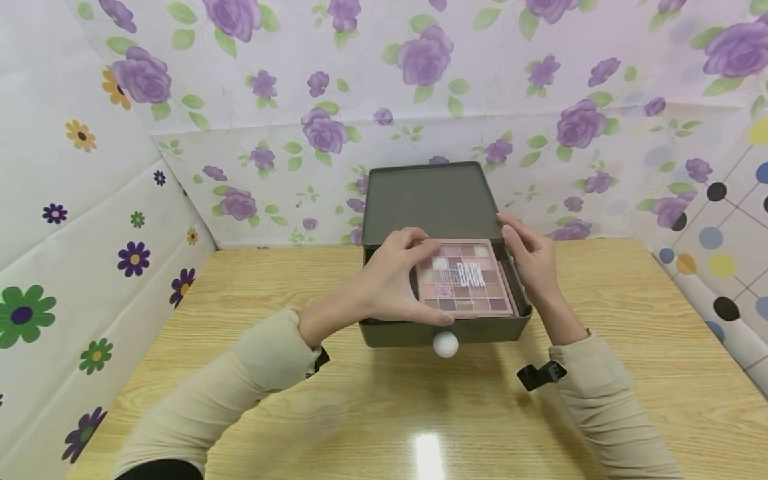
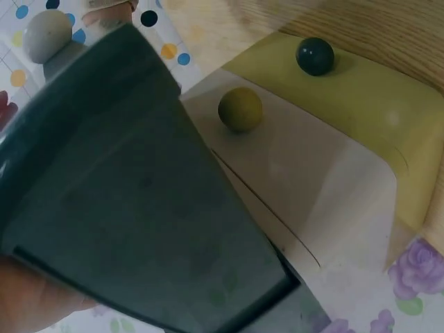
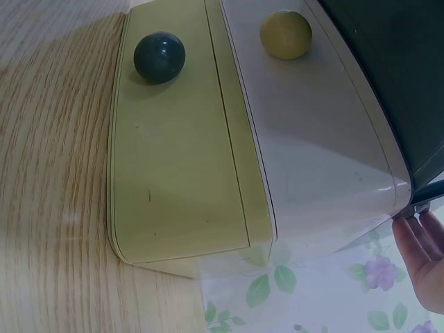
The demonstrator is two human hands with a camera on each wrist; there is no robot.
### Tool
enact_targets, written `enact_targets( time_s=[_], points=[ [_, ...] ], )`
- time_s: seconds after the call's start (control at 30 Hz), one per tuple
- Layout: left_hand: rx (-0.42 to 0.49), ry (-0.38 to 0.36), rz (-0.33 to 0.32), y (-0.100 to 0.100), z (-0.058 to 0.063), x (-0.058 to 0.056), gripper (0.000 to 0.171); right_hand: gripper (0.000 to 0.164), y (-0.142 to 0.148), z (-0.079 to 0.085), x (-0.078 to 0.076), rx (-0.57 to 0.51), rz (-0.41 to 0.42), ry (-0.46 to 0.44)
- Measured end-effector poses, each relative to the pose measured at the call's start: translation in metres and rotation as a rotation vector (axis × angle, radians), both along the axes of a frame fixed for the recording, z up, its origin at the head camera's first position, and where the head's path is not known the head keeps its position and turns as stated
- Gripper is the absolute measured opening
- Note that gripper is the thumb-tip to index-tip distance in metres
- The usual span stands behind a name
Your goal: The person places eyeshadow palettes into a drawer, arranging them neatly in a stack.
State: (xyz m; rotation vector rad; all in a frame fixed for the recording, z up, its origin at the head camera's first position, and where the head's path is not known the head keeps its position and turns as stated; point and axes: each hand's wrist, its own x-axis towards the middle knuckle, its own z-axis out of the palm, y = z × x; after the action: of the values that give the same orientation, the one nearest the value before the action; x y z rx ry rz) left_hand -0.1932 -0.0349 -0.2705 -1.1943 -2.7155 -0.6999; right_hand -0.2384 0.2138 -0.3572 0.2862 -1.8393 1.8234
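Note:
A pink-framed eyeshadow palette (image 1: 474, 293) with "BACK" on its cover lies at the top of a dark green drawer (image 1: 396, 335), which is pulled out of a small drawer cabinet (image 1: 427, 200). My left hand (image 1: 390, 280) grips the palette, thumb at its front edge and fingers at its far left. A white knob (image 1: 445, 345) sits on the drawer's front. My right hand (image 1: 534, 263) touches the cabinet's right side near the top with its fingertips; in the right wrist view those fingers (image 3: 420, 243) meet the cabinet's edge. The drawer hides most of the left hand in the left wrist view.
Below the green drawer are a cream drawer (image 3: 326, 132) with a yellow knob (image 3: 286, 35) and a yellow drawer (image 3: 187, 180) with a dark green knob (image 3: 159, 57). The cabinet stands on a wooden table (image 1: 288, 413) against a flowered cloth (image 1: 264, 120).

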Motion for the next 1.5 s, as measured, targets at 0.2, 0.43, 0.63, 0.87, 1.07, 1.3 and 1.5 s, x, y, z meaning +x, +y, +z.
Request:
enact_targets(
  time_s=[0.2,0.43,0.63,0.87,1.07,1.3,1.5],
  points=[
    [0.002,-0.021,0.022,0.008,-0.001,0.002,0.090,0.027,0.000,0.000,-0.001,0.000,0.003,0.009],
    [-0.032,0.015,0.034,0.018,-0.001,0.003,0.088,0.023,-0.001,0.000,-0.001,-0.003,0.010,0.020],
    [-0.065,0.033,0.035,0.022,0.001,0.005,0.089,0.023,-0.001,0.001,-0.001,-0.023,0.018,0.027],
    [-0.129,0.027,0.025,0.022,0.004,0.007,0.086,0.023,-0.001,0.002,0.000,-0.014,0.006,0.025],
    [-0.190,0.007,-0.003,0.021,0.007,0.012,0.083,0.023,-0.001,0.001,0.000,-0.021,0.014,0.030],
    [-0.172,-0.040,-0.054,0.020,0.004,0.018,0.071,0.024,0.000,-0.001,-0.001,-0.015,0.011,0.046],
    [-0.152,-0.155,-0.060,0.018,-0.002,0.014,0.067,0.024,-0.001,-0.001,-0.001,-0.004,0.002,0.048]
  ],
)
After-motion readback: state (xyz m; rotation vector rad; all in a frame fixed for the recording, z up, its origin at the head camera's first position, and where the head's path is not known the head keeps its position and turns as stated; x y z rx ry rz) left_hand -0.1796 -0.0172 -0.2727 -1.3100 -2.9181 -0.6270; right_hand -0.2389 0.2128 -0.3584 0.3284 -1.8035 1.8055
